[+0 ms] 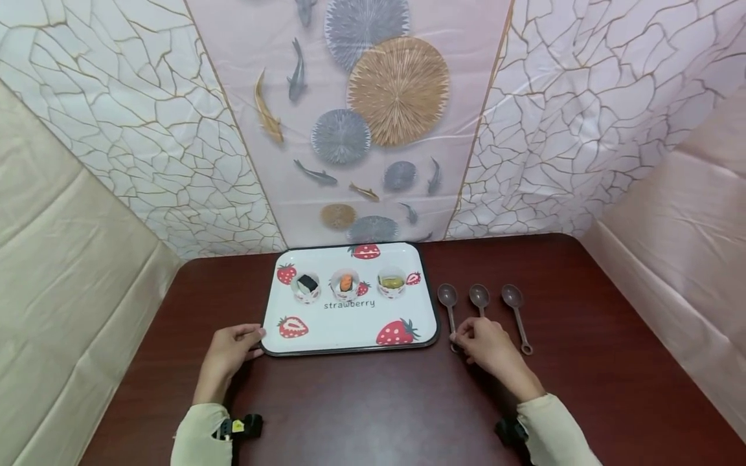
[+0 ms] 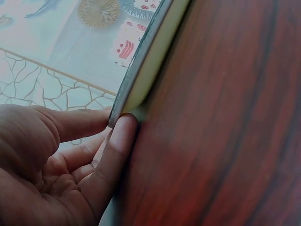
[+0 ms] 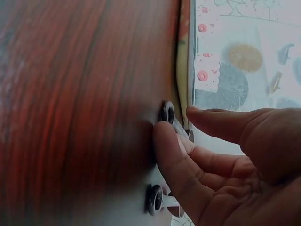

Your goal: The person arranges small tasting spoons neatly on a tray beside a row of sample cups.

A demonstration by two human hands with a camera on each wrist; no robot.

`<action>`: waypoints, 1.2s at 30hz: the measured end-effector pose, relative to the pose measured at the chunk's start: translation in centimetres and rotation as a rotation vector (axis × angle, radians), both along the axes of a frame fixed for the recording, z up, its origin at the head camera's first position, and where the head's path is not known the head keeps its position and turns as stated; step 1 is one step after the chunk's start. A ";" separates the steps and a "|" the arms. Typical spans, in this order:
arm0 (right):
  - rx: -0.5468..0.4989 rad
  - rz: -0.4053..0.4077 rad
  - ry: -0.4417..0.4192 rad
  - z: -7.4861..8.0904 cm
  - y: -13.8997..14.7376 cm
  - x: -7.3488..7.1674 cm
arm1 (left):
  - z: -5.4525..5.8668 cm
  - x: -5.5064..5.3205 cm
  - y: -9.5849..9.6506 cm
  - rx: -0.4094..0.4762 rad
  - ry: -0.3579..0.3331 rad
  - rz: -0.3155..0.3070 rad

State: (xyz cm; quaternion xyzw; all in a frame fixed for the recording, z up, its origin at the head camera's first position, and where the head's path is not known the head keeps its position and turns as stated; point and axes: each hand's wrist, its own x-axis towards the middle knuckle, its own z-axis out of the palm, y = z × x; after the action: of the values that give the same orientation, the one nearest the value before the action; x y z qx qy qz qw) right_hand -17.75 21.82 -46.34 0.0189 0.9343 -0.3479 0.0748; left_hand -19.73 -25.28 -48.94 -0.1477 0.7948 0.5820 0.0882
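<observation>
A white tray (image 1: pixel 350 327) with strawberry prints and a dark rim lies against the back of the table. In the left wrist view, my left hand (image 2: pixel 70 165) pinches its near left corner, thumb above and a finger beneath. To the tray's right lie a left spoon (image 1: pixel 447 295), a middle spoon (image 1: pixel 479 295) and a right spoon (image 1: pixel 512 296), all brown. My right hand (image 1: pixel 486 346) is at the left spoon's handle end. In the right wrist view, the index finger meets the ringed handle end (image 3: pixel 168 113), while the thumb stands apart.
On the tray are three small cups: a left cup (image 1: pixel 315 298) with a dark-topped piece, a middle cup (image 1: pixel 335 292) with an orange-topped one, and a right cup (image 1: pixel 392 293) with something yellow-green. Patterned cloth (image 1: pixel 373 194) rises behind the dark red table (image 1: pixel 361 414); beige cloth (image 1: pixel 64 246) borders both sides.
</observation>
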 end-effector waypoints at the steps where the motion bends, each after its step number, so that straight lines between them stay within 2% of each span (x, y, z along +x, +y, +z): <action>1: 0.012 0.002 0.008 0.0 -0.1 0.0 | 0.0 0.0 -0.1 0.000 -0.001 0.003; 6: 0.079 -0.010 0.019 0.0 -0.5 0.0 | -0.1 0.0 -0.1 0.003 -0.009 0.005; 11: 0.132 -0.014 -0.026 0.2 -1.0 0.2 | -0.2 0.0 -0.1 0.010 -0.011 0.014; 16: 0.141 -0.032 -0.036 0.3 -1.2 0.3 | -0.1 -0.2 0.1 0.004 0.002 0.014; 26: 0.086 -0.025 -0.051 -0.3 -1.0 0.1 | -0.1 -0.1 0.0 -0.003 0.000 0.023; 36: -0.104 -0.066 -0.057 -0.8 -0.6 0.1 | -0.2 -0.1 0.1 -0.001 0.008 0.024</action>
State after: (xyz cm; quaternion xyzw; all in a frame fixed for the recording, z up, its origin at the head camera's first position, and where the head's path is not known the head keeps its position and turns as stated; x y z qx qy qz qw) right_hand -17.68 21.21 -47.16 0.0557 0.9114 -0.3974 0.0908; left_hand -19.84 -25.20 -49.11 -0.1549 0.7937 0.5831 0.0783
